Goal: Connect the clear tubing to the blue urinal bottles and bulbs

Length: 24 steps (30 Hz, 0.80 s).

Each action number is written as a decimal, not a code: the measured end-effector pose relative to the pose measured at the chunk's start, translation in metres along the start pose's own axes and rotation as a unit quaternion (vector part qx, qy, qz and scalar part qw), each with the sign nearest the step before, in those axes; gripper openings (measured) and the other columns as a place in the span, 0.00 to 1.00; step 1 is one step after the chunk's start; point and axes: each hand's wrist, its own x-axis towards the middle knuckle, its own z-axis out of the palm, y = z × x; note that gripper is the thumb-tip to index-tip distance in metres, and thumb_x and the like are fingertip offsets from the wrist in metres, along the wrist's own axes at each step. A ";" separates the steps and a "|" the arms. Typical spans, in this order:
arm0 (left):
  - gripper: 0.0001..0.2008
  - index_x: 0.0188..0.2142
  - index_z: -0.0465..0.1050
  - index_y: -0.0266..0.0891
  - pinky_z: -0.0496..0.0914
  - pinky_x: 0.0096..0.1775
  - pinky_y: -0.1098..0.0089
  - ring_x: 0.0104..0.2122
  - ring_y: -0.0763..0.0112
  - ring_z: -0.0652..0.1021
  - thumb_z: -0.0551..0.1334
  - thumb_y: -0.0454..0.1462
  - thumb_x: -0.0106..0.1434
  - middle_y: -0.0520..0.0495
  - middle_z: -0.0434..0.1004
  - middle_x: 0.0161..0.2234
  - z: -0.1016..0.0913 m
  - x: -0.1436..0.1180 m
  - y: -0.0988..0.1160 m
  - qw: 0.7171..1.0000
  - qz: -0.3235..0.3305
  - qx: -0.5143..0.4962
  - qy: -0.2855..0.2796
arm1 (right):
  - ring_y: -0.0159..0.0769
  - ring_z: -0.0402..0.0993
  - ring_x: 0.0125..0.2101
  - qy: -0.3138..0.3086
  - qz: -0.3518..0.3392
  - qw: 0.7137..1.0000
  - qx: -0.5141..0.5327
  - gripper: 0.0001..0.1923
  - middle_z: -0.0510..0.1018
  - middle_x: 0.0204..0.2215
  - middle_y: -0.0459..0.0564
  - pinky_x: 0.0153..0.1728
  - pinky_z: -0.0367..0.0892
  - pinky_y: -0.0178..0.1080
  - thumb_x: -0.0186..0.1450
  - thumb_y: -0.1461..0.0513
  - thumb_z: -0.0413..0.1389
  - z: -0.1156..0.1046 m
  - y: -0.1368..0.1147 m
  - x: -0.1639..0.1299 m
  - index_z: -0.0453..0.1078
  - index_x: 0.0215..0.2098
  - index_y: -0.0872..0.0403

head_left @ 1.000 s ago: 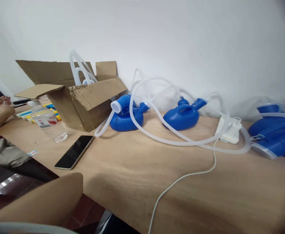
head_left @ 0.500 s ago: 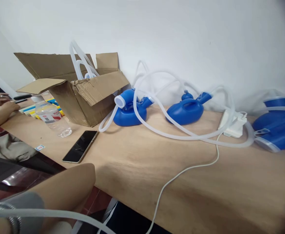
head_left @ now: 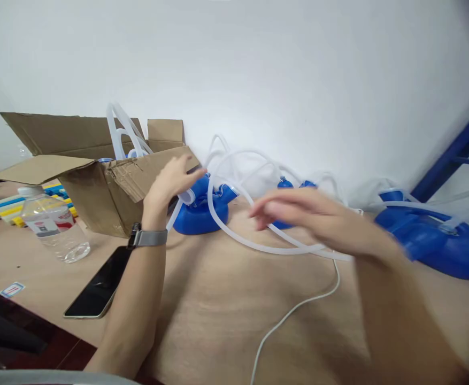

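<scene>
My left hand (head_left: 176,176), with a grey-banded watch (head_left: 151,238) on its wrist, reaches over the table with fingers apart and nothing in them. It is in front of the open cardboard box (head_left: 98,200), close to a blue portable urinal bottle (head_left: 202,216) with a white cap. My right hand (head_left: 294,211) is blurred, fingers stretched out leftward, with no held thing visible. Behind it is a second blue urinal bottle (head_left: 284,183), mostly hidden. A whitish hose (head_left: 254,247) loops between the bottles. Whether either hand touches anything I cannot tell.
More blue bottles (head_left: 454,248) lie at the right by a blue metal frame (head_left: 454,144). To the left are a water bottle (head_left: 55,227), a phone (head_left: 98,289) and coloured tubes (head_left: 7,208). A white cable (head_left: 294,308) crosses the table (head_left: 226,321).
Both my hands have come into view above the table. The view has shifted, showing the blue frame at the right, and another person's hands at the left are out of sight.
</scene>
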 end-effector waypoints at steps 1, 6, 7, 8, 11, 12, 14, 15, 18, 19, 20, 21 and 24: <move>0.48 0.63 0.58 0.52 0.69 0.73 0.66 0.62 0.76 0.72 0.51 0.69 0.48 0.50 0.62 0.66 0.011 0.006 -0.004 0.997 -0.036 0.051 -0.053 | 0.35 0.79 0.43 -0.102 -0.003 0.995 0.016 0.21 0.82 0.42 0.49 0.48 0.72 0.38 0.74 0.49 0.49 0.012 0.005 0.014 0.78 0.49 0.51; 0.46 0.65 0.53 0.61 0.68 0.73 0.62 0.66 0.67 0.70 0.58 0.63 0.47 0.53 0.62 0.66 0.035 0.022 -0.023 0.982 -0.076 0.113 -0.129 | 0.44 0.60 0.67 -0.378 0.051 0.924 0.010 0.42 0.60 0.69 0.54 0.67 0.56 0.44 0.70 0.42 0.51 0.092 0.066 0.075 0.51 0.74 0.53; 0.44 0.65 0.53 0.62 0.67 0.74 0.61 0.67 0.66 0.70 0.59 0.62 0.48 0.54 0.62 0.66 0.033 0.022 -0.025 0.981 -0.078 0.123 -0.130 | 0.46 0.51 0.71 -0.360 0.056 0.931 -0.014 0.46 0.52 0.72 0.54 0.70 0.48 0.45 0.69 0.40 0.51 0.102 0.079 0.081 0.46 0.75 0.55; 0.43 0.64 0.54 0.63 0.67 0.74 0.61 0.67 0.66 0.70 0.59 0.60 0.49 0.55 0.62 0.66 0.030 0.022 -0.026 0.980 -0.079 0.131 -0.131 | 0.48 0.44 0.72 -0.334 0.067 0.940 -0.026 0.49 0.46 0.73 0.55 0.71 0.44 0.47 0.69 0.39 0.50 0.108 0.090 0.083 0.42 0.76 0.56; 0.40 0.62 0.58 0.65 0.67 0.74 0.63 0.66 0.68 0.70 0.60 0.59 0.48 0.59 0.64 0.65 0.019 0.018 -0.024 0.975 -0.070 0.147 -0.148 | 0.50 0.38 0.73 -0.203 0.085 0.975 -0.011 0.53 0.39 0.74 0.58 0.71 0.41 0.50 0.68 0.38 0.50 0.109 0.110 0.080 0.34 0.77 0.58; 0.41 0.62 0.58 0.65 0.68 0.74 0.66 0.66 0.70 0.71 0.61 0.60 0.47 0.60 0.65 0.65 0.015 0.017 -0.022 0.974 -0.063 0.149 -0.157 | 0.50 0.38 0.73 -0.151 0.084 0.985 -0.002 0.53 0.39 0.74 0.58 0.71 0.42 0.52 0.68 0.38 0.50 0.107 0.112 0.078 0.34 0.77 0.57; 0.42 0.61 0.59 0.64 0.68 0.73 0.71 0.65 0.72 0.71 0.62 0.61 0.45 0.62 0.65 0.64 0.011 0.014 -0.017 0.972 -0.048 0.148 -0.175 | 0.53 0.42 0.72 -0.054 0.089 0.994 -0.012 0.52 0.45 0.74 0.59 0.69 0.48 0.56 0.68 0.37 0.50 0.105 0.110 0.074 0.35 0.77 0.53; 0.43 0.62 0.59 0.64 0.69 0.73 0.73 0.65 0.73 0.71 0.62 0.62 0.44 0.62 0.65 0.64 0.010 0.012 -0.014 0.971 -0.040 0.149 -0.184 | 0.56 0.48 0.71 -0.010 0.098 0.994 -0.035 0.50 0.50 0.72 0.60 0.66 0.52 0.58 0.68 0.37 0.50 0.107 0.107 0.073 0.37 0.77 0.50; 0.44 0.62 0.59 0.62 0.70 0.70 0.76 0.61 0.76 0.73 0.61 0.63 0.44 0.61 0.66 0.64 0.011 0.007 -0.004 0.964 -0.013 0.159 -0.213 | 0.58 0.63 0.63 0.091 0.089 0.981 -0.145 0.45 0.63 0.65 0.62 0.61 0.61 0.57 0.67 0.40 0.55 0.119 0.097 0.074 0.48 0.75 0.47; 0.44 0.62 0.59 0.61 0.71 0.68 0.76 0.59 0.78 0.74 0.60 0.63 0.45 0.60 0.67 0.63 0.011 0.005 -0.001 0.961 -0.005 0.163 -0.222 | 0.57 0.64 0.62 0.114 0.066 0.975 -0.178 0.46 0.64 0.64 0.63 0.61 0.61 0.55 0.66 0.41 0.57 0.123 0.094 0.075 0.50 0.75 0.50; 0.44 0.62 0.60 0.61 0.71 0.67 0.76 0.57 0.79 0.75 0.60 0.63 0.45 0.60 0.68 0.63 0.011 0.002 0.002 0.959 0.002 0.167 -0.229 | 0.56 0.63 0.63 0.127 0.041 0.970 -0.205 0.47 0.64 0.64 0.64 0.62 0.60 0.54 0.66 0.42 0.59 0.128 0.093 0.076 0.50 0.74 0.54; 0.43 0.61 0.60 0.62 0.72 0.65 0.77 0.56 0.80 0.75 0.60 0.63 0.45 0.60 0.68 0.62 0.011 -0.001 0.005 0.958 0.006 0.167 -0.233 | 0.56 0.61 0.64 0.132 0.022 0.965 -0.225 0.49 0.64 0.65 0.66 0.63 0.58 0.53 0.65 0.43 0.60 0.131 0.093 0.076 0.50 0.74 0.58; 0.41 0.59 0.62 0.63 0.73 0.57 0.84 0.53 0.84 0.76 0.61 0.63 0.44 0.62 0.69 0.61 0.004 -0.011 0.012 0.958 0.020 0.135 -0.253 | 0.56 0.60 0.64 0.110 0.009 0.963 -0.244 0.45 0.66 0.64 0.69 0.63 0.56 0.53 0.68 0.45 0.57 0.134 0.095 0.074 0.53 0.71 0.67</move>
